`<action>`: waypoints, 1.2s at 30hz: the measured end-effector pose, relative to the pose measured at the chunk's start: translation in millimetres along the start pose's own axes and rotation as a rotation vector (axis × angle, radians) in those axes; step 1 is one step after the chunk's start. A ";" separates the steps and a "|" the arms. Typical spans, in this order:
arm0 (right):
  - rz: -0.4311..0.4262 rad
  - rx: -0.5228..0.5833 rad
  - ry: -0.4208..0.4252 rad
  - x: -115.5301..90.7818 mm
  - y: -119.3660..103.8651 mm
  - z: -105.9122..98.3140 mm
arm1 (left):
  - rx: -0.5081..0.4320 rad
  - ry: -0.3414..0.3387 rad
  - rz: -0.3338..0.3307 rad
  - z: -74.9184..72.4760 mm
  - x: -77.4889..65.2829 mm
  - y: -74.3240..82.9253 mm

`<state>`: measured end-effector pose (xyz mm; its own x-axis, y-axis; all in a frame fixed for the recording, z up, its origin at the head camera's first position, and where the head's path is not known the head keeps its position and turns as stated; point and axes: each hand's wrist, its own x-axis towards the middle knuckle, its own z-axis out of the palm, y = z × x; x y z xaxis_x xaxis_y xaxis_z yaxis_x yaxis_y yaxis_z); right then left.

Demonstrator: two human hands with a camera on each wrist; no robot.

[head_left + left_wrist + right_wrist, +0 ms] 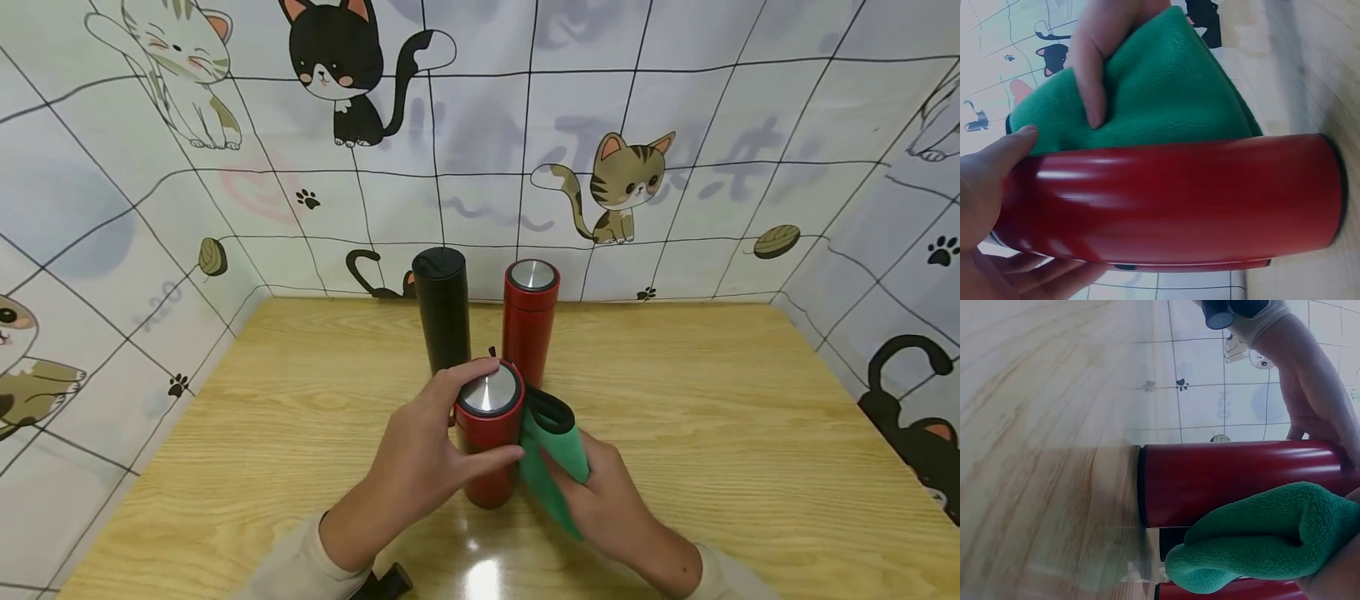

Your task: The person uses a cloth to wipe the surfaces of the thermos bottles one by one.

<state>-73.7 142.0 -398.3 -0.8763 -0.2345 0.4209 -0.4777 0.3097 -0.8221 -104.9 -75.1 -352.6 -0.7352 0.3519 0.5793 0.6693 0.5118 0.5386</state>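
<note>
A red thermos flask [491,450] with a silver-topped lid stands upright on the table, nearest to me. My left hand [423,450] grips it round the upper part, thumb on the near side and fingers behind. My right hand [607,500] holds a folded green cloth [555,467] with a dark edge against the flask's right side. In the left wrist view the cloth [1166,87] lies along the red flask [1179,200], one finger pressing it. The right wrist view has the bunched cloth [1260,537] beside the flask [1235,475].
Behind stand a black flask [442,308] at left and a second red flask [531,317] at right, close to the front one. The wooden table [712,400] ends at a cat-patterned cloth wall [480,125]. Black straps hang near my left wrist.
</note>
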 end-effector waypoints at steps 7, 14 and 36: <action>0.009 -0.026 0.043 0.0 -3.2 0.6 | -0.101 -0.042 -0.008 1.2 0.8 -3.4; -0.013 -0.017 0.083 3.3 -10.3 -2.3 | -0.189 -0.087 0.075 -0.1 -0.4 -9.3; 0.093 -0.069 0.023 2.0 -6.1 -4.7 | -0.056 -0.149 0.063 -4.2 1.0 3.1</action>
<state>-72.8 144.0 -390.6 -0.9179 -0.1805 0.3533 -0.3966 0.3924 -0.8299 -103.1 -76.5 -347.8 -0.6968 0.4961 0.5180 0.7162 0.4426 0.5396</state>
